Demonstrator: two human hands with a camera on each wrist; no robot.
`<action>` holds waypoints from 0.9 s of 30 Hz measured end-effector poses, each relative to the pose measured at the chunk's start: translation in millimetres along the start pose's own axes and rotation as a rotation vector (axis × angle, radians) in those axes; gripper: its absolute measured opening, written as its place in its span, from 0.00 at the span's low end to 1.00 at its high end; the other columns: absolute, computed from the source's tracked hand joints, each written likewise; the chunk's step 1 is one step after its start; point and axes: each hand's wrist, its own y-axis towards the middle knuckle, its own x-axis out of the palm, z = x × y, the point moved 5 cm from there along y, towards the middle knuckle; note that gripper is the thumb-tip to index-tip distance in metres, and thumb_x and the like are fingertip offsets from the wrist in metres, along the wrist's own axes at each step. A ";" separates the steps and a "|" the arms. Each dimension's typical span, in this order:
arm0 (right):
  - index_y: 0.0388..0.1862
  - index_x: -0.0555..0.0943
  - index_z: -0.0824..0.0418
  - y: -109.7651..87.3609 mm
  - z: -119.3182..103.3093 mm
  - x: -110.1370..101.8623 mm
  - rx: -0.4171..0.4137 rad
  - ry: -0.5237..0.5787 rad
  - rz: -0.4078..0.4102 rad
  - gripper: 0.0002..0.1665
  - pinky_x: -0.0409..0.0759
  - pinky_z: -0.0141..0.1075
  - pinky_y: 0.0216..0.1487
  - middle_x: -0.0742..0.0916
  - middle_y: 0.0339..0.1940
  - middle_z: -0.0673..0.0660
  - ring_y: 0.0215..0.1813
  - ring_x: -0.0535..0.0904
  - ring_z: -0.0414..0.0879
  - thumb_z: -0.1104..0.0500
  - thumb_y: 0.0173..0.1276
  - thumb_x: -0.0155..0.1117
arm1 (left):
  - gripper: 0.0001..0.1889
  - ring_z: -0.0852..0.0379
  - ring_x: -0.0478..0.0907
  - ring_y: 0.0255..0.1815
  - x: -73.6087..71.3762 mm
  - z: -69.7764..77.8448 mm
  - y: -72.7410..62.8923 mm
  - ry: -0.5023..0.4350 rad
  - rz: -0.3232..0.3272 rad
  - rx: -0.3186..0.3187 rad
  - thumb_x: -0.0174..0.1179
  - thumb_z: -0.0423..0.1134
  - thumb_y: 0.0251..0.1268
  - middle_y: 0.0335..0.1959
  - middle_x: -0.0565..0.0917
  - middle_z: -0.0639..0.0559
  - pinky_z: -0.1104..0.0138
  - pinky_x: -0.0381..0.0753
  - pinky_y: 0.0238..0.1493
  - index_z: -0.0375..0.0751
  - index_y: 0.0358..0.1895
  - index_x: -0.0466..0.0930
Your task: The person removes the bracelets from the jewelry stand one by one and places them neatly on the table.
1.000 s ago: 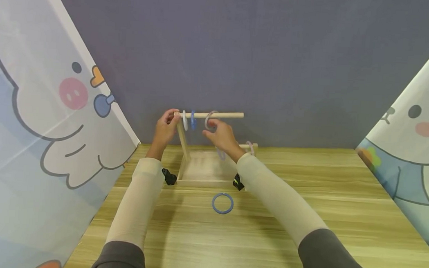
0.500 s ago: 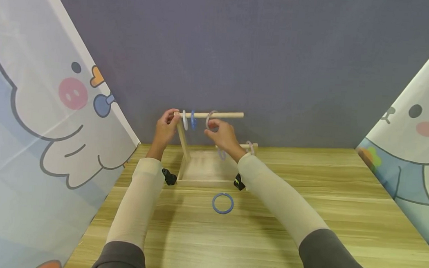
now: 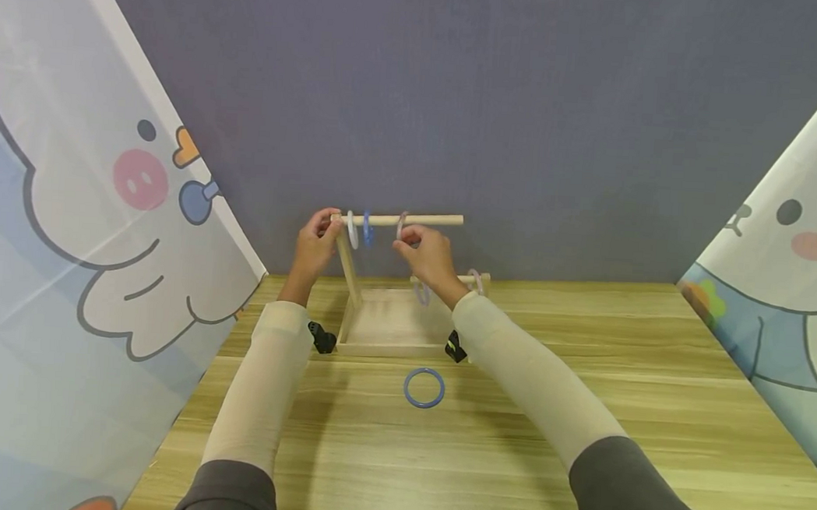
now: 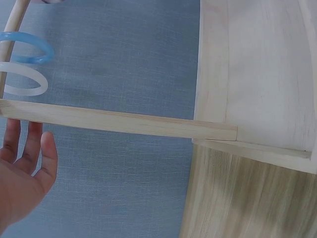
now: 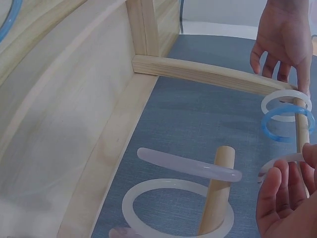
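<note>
In the head view my left hand (image 3: pixel 315 245) grips the top of the upright of a wooden bangle stand (image 3: pixel 348 267). A white bangle (image 3: pixel 352 230) and a blue bangle (image 3: pixel 368 229) hang on its upper rod near that hand. My right hand (image 3: pixel 428 256) pinches a pale pinkish bangle (image 3: pixel 401 225), which is around the same rod, near its middle. In the right wrist view this bangle (image 5: pixel 277 161) is partly hidden by the fingers. A lower rod (image 5: pixel 216 203) carries a pale lilac bangle (image 5: pixel 188 164) and a whitish bangle (image 5: pixel 128 208).
A loose blue bangle (image 3: pixel 424 388) lies flat on the wood-grain table (image 3: pixel 395 473) in front of the stand. Black devices are strapped at both wrists. A grey cloth wall (image 3: pixel 460 102) stands behind, with printed cartoon sheets (image 3: pixel 68 187) on either side.
The pinkish bangle has turned more edge-on and shifted slightly right along the upper rod, together with my right hand. My left hand stays at the upright.
</note>
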 end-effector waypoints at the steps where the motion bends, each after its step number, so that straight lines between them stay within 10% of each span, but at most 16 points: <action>1: 0.47 0.86 0.58 -0.1 -0.3 -0.3 0.000 0.000 0.004 0.12 0.83 0.44 0.56 0.91 0.47 0.55 0.51 0.86 0.50 0.52 0.71 0.69 | 0.21 0.58 0.76 0.46 0.0 -0.1 0.0 0.000 0.000 -0.002 0.55 0.54 0.78 0.60 0.81 0.38 0.73 0.78 0.33 0.50 0.66 0.75; 27: 0.50 0.86 0.58 2.8 -0.8 -6.3 0.013 0.021 0.049 0.13 0.84 0.41 0.50 0.91 0.46 0.54 0.48 0.86 0.49 0.53 0.72 0.67 | 0.22 0.57 0.77 0.48 0.3 -1.4 0.3 0.007 -0.014 0.002 0.54 0.55 0.78 0.60 0.81 0.40 0.69 0.80 0.36 0.51 0.67 0.74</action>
